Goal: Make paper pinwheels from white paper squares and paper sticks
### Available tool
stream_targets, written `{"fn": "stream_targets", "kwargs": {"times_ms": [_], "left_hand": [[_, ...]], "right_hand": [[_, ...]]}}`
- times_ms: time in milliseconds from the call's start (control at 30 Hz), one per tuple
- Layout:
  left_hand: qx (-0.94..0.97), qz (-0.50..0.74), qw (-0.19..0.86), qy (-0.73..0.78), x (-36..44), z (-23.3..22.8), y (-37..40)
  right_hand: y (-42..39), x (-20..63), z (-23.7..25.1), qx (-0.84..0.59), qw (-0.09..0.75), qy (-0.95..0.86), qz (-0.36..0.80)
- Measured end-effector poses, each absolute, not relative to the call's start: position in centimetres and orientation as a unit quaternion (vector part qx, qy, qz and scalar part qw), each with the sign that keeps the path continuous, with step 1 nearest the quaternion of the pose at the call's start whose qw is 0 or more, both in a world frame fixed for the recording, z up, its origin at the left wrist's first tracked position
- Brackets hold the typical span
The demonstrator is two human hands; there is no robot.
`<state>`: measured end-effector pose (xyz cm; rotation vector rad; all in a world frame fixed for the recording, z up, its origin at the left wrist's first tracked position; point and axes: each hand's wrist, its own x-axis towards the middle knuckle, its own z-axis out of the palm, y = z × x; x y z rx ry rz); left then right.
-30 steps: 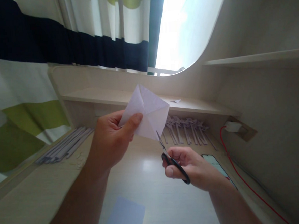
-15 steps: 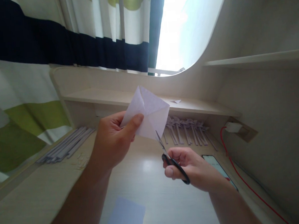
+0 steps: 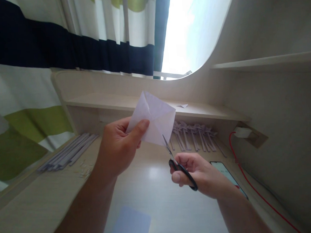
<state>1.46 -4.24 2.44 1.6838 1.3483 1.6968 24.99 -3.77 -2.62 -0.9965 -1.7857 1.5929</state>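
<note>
Over a pale wooden worktop (image 3: 160, 197) beneath a striped curtain (image 3: 61, 38), the left hand (image 3: 117, 147) pinches folded paper (image 3: 152, 118); the right hand (image 3: 198, 173) grips scissors (image 3: 178, 164).

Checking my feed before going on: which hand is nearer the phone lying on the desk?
Right. The right hand, holding the scissors, sits just left of the phone; the left hand, pinching the folded paper, is farther left.
</note>
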Motion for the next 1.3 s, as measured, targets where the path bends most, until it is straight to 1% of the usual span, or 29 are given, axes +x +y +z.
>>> {"fn": "stream_targets", "kwargs": {"times_ms": [533,1300], "left_hand": [[0.574,0.64,0.186,0.476,2.13,2.39,-4.33],[0.601,0.601,0.199,0.488,1.5,2.5,-4.42]], "right_hand": [[-3.83,25.02,-2.4,-0.378,0.269,-0.672,0.577],[-4.18,24.67,-1.84,-0.396,0.276,-0.665,0.57]]}}
